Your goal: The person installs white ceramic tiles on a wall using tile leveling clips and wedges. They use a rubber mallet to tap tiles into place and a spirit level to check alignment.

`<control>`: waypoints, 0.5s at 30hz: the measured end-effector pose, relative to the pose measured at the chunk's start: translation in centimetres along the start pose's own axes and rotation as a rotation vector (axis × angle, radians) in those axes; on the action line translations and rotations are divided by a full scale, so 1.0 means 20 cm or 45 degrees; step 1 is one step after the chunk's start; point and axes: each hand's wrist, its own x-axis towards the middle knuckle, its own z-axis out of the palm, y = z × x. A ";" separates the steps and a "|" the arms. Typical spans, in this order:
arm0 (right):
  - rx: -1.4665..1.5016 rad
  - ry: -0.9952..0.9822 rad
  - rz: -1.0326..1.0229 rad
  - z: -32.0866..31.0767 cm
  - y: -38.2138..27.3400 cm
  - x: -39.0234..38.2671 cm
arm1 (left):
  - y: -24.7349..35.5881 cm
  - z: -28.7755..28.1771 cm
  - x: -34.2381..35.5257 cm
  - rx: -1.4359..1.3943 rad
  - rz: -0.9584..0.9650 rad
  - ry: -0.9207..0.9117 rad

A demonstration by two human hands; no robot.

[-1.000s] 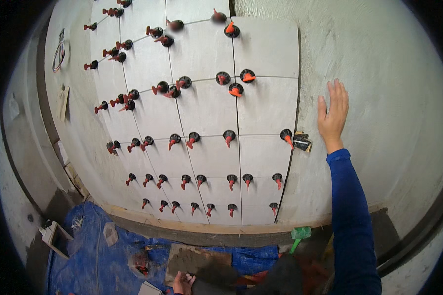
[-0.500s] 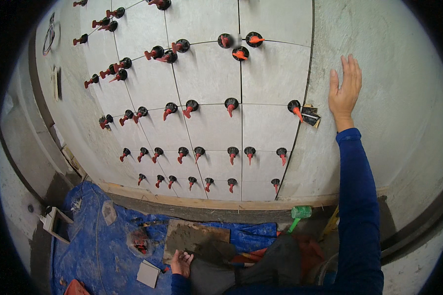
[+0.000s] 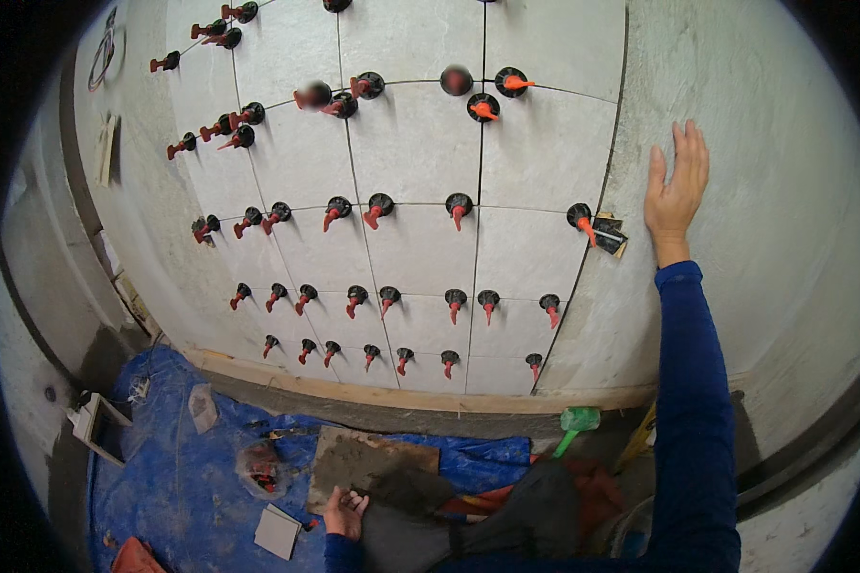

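From ten to three, one wall [image 3: 774, 181], upright, pale, streaked. At twelve, four columns of tiles [image 3: 549, 248], right edge leaning slightly towards one, long axis unclear, grey and matt. At seven, one board [image 3: 336, 463]. At two, one right hand [image 3: 674, 205] near the wall, pointing to twelve, fingers nearly together; contact impossible to tell. At seven, one left hand [image 3: 344, 514], fingers loosely curled. At four, one mallet [image 3: 580, 418]. Between twelve and two, three orange clips [image 3: 513, 82].

The person wears a deep blue top with long, snug sleeves. Beyond the wrist from the fingers [image 3: 691, 162] of the bare right hand [image 3: 675, 210], the right sleeve [image 3: 695, 392] ends in a plain cuff [image 3: 678, 274] of matching blue. Beside the left hand [image 3: 345, 516] are creased dark grey trousers [image 3: 535, 501].
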 end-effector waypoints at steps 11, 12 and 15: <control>-0.040 -0.032 0.012 -0.01 -0.01 0.00 | 0.00 0.00 0.00 -0.002 0.017 -0.056; -0.021 -0.029 0.016 -0.01 -0.01 0.00 | 0.01 0.00 -0.01 -0.004 0.013 -0.053; 0.016 -0.026 0.015 -0.01 0.00 -0.01 | 0.01 0.02 -0.02 0.019 0.017 0.014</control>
